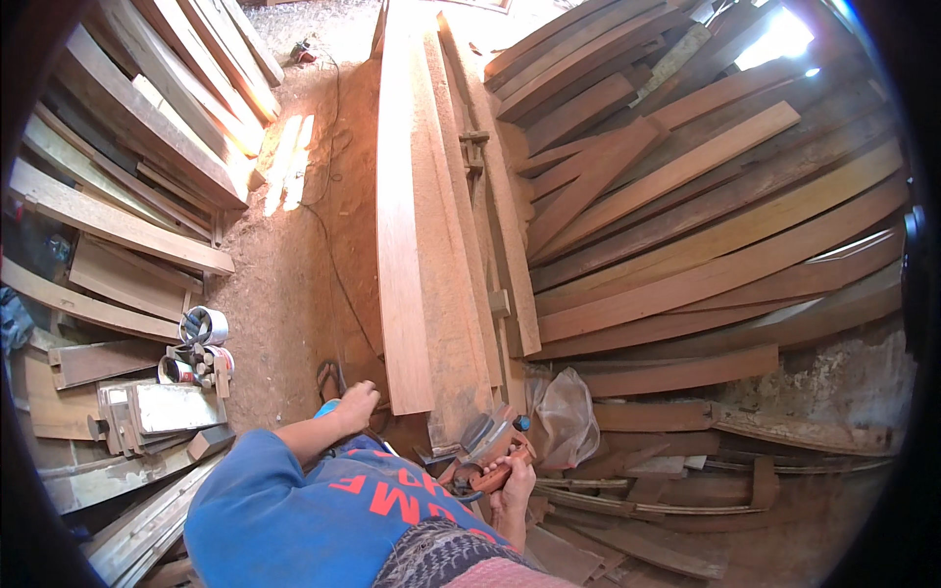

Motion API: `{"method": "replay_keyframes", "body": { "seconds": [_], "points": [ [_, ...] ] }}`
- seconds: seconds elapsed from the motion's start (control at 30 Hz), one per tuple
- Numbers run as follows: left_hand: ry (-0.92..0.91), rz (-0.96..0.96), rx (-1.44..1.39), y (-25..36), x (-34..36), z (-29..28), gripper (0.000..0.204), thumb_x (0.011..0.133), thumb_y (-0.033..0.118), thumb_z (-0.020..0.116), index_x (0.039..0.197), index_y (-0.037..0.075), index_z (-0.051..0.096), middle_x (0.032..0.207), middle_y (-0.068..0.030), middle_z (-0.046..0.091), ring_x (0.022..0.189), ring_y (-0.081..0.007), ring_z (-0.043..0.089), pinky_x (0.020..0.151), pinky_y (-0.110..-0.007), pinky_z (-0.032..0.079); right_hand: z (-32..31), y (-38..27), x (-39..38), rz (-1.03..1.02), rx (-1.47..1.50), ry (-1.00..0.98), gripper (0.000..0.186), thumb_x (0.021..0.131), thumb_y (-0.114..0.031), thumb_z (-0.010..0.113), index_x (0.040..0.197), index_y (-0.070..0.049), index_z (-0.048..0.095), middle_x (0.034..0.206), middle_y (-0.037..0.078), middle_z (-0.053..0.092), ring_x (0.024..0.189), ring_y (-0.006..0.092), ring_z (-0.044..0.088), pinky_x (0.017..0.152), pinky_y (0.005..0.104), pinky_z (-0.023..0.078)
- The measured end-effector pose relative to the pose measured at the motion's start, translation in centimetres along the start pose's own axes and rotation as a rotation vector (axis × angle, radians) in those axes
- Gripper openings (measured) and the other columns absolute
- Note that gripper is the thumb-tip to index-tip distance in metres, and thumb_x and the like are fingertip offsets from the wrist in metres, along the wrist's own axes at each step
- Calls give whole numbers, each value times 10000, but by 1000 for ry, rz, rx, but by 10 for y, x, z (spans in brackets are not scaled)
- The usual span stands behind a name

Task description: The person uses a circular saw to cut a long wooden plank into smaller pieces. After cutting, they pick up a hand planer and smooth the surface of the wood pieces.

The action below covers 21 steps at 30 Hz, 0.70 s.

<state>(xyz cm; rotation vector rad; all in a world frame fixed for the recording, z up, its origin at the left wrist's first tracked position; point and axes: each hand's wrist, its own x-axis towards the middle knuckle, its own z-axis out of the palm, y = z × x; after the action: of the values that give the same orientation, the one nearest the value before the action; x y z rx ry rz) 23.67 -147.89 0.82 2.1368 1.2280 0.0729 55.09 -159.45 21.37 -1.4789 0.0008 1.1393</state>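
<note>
My right hand (512,482) grips an orange power planer (495,475) with a grey body, held near the lower end of a long bench. My left hand (359,400) is just left of a long pale plank (402,245), near its lower end, with fingers curled; whether anything is in them is hidden. The plank lies lengthwise on a sawdust-covered wider board (454,333), beside a narrower timber (510,284). A crumpled plastic bag (567,421) is right of the planer.
Stacked boards lean along the left (147,118) and fill the right side (686,245). Buckets with tools (204,323) and a white metal box (176,412) sit at the lower left. A dark cable (340,284) runs over the dusty floor (274,274).
</note>
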Motion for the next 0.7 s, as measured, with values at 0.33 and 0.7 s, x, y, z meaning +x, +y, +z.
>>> {"method": "replay_keyframes", "body": {
  "seconds": [0.33, 0.7],
  "points": [
    [-279, -641, -1748, 8, 45, 63, 343, 821, 19, 728, 1156, 57, 668, 1067, -65, 707, 1085, -250, 674, 970, -461, 555, -7, 0, -6, -1, -34, 34, 341, 892, -91, 549, 1221, 0, 532, 789, 94, 593, 666, 216, 595, 624, 399, 546],
    [57, -805, -1765, 56, 47, 15, 456, 915, 379, 782, 1207, 43, 679, 1128, -94, 730, 1009, -248, 697, 933, -448, 555, -9, -1, -10, -44, -65, 1, 336, 908, -89, 536, 1232, -2, 523, 773, 102, 586, 668, 223, 597, 603, 401, 545]
  ]
}}
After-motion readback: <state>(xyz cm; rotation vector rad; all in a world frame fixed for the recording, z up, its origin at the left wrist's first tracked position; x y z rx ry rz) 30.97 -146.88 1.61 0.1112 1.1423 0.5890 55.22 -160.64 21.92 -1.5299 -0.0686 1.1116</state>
